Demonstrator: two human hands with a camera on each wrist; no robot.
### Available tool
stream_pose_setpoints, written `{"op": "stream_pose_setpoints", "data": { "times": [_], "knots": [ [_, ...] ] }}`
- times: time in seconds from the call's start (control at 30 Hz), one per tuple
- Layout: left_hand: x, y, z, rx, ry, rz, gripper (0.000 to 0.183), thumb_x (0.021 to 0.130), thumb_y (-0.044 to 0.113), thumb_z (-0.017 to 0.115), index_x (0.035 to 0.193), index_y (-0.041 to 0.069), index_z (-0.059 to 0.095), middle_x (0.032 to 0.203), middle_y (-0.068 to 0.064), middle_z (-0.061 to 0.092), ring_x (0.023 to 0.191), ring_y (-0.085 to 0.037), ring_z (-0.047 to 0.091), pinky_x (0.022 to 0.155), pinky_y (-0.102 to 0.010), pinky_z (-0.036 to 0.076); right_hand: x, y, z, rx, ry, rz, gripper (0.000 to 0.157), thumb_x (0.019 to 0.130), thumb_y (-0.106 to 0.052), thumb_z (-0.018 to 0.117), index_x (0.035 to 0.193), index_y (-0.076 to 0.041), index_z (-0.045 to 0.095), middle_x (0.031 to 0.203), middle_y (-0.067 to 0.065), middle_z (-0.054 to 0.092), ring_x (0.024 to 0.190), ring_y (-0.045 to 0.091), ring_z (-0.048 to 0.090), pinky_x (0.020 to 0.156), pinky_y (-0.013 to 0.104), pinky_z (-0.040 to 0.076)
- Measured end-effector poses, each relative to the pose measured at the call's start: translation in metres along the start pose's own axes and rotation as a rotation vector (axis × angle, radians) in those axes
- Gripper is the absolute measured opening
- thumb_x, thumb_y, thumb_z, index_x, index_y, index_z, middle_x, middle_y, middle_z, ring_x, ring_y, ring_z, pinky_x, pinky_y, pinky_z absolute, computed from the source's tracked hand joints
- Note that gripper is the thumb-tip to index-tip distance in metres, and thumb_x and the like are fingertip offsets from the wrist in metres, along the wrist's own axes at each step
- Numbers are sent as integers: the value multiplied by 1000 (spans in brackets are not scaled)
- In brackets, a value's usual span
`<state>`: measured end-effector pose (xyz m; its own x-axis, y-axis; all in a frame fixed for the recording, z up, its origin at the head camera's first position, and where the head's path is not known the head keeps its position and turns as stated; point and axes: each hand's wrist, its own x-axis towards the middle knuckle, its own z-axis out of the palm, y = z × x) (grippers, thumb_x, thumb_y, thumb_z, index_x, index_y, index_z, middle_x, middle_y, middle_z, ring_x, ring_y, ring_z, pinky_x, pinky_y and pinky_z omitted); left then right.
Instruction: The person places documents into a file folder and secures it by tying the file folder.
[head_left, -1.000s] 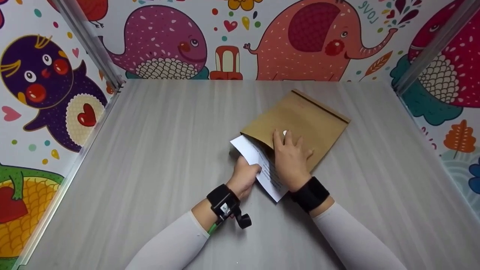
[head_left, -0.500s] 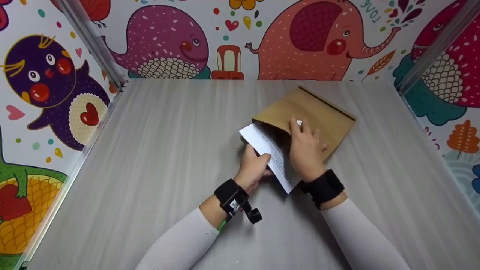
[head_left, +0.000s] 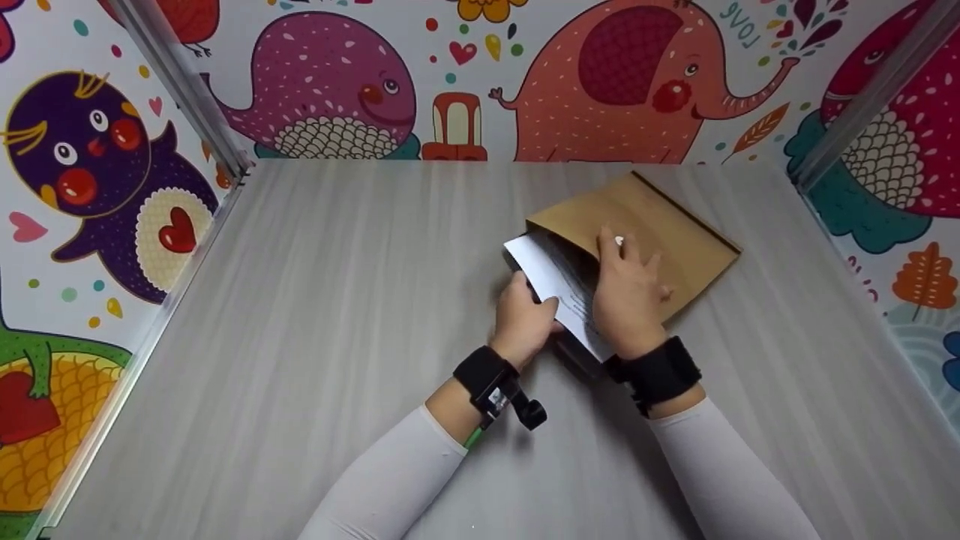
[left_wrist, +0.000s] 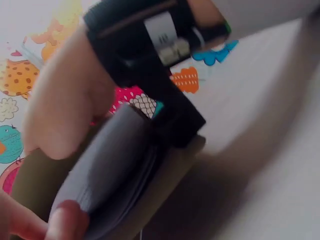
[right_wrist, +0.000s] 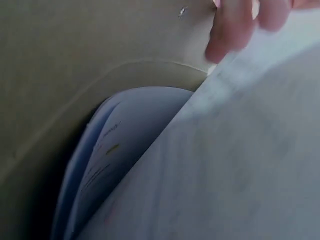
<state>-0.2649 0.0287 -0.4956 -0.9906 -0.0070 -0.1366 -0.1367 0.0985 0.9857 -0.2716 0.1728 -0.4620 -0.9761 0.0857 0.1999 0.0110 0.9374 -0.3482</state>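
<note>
A brown paper envelope (head_left: 686, 232) lies tilted, its mouth gaping toward the person's left. Printed white sheets (head_left: 551, 277) sit partly inside, their outer edge sticking out. The left hand (head_left: 521, 319) grips that edge, thumb on top and fingers underneath. Over the envelope's mouth is the right hand (head_left: 630, 304), its fingers spread on the upper face beside a small white button (head_left: 619, 241); its thumb is hidden in the head view. In the left wrist view the right thumb is at the mouth, above the bent sheets (left_wrist: 115, 155). Inside the envelope (right_wrist: 90, 45), the right wrist view shows curved page edges.
The grey wood-grain table (head_left: 337, 300) extends around the hands. Printed cartoon walls (head_left: 330, 82) close off the back and both sides, with metal posts (head_left: 180, 90) at the corners. Both wrists wear black straps with cameras.
Both hands, the sheets and the envelope have shifted together to the right and slightly away from the person. The envelope's mouth gapes a little wider; both hands keep their places on it.
</note>
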Motion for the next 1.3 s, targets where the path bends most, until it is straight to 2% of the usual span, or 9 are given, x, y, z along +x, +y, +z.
{"op": "stream_pose_setpoints", "data": {
  "times": [0.17, 0.47, 0.63, 0.8, 0.87, 1.0, 1.1, 1.2, 1.3],
  "knots": [
    [4, -4, 1, 0, 2, -22, 28, 95, -2, 68, 120, -2, 56, 113, -20, 65, 61, -19, 74, 60, -28, 64, -8, -12, 6, 13, 23, -52, 62, 106, 4, 36, 164, -17, 38, 164, 27, 41, 142, 73, 33, 85, 95, 37],
    [8, -7, -4, -104, -32, -66, 41, 98, -1, 63, 138, -6, 52, 124, -24, 63, 59, -18, 72, 60, -29, 64, -11, -24, 7, -17, 1, -47, 62, 107, 2, 37, 166, -20, 36, 168, 26, 37, 145, 71, 32, 90, 95, 37],
    [9, -10, -9, 7, -30, -51, 36, 98, -1, 60, 133, -6, 55, 108, -23, 70, 58, -19, 71, 59, -31, 63, -20, -33, 10, -26, 6, -89, 63, 105, 3, 44, 164, -19, 38, 167, 26, 39, 144, 72, 34, 88, 96, 36],
    [10, -11, -13, 154, 10, -24, 36, 93, 4, 60, 127, -7, 63, 113, -17, 73, 83, -19, 67, 76, -30, 58, -28, -43, 13, -51, -27, -137, 64, 104, 3, 49, 163, -19, 41, 167, 25, 39, 142, 71, 37, 88, 94, 38],
    [11, -11, -13, 130, -4, -39, 34, 94, 6, 61, 126, -7, 63, 108, -16, 73, 80, -16, 66, 73, -28, 58, -27, -42, 13, -49, -50, -127, 65, 103, 1, 51, 164, -20, 40, 168, 24, 38, 143, 71, 35, 89, 95, 37],
    [10, -9, -12, -56, -60, -98, 32, 98, 4, 62, 127, -7, 56, 92, -16, 69, 57, -15, 68, 56, -28, 61, -17, -33, 12, -35, -80, -76, 70, 102, 0, 54, 166, -20, 35, 169, 24, 36, 145, 72, 31, 91, 96, 33],
    [10, -7, -11, -135, -73, -111, 38, 99, 2, 63, 134, -7, 52, 99, -19, 70, 57, -15, 71, 57, -26, 63, -8, -21, 11, -19, -83, -42, 67, 104, 1, 47, 166, -19, 33, 167, 25, 37, 145, 73, 28, 91, 98, 31],
    [11, -7, -13, -88, -63, -95, 40, 99, 2, 63, 137, -5, 54, 105, -19, 72, 59, -15, 71, 56, -26, 62, -1, -10, 10, -12, -84, -18, 64, 106, 4, 39, 165, -19, 34, 165, 24, 39, 146, 73, 26, 91, 99, 28],
    [13, -8, -18, 119, -5, -4, 37, 98, 8, 66, 134, 2, 60, 103, -12, 74, 71, -13, 70, 69, -29, 62, 5, 0, 11, -27, -87, -8, 58, 109, 1, 33, 164, -18, 38, 164, 25, 42, 148, 71, 26, 94, 99, 26]
  ]
}}
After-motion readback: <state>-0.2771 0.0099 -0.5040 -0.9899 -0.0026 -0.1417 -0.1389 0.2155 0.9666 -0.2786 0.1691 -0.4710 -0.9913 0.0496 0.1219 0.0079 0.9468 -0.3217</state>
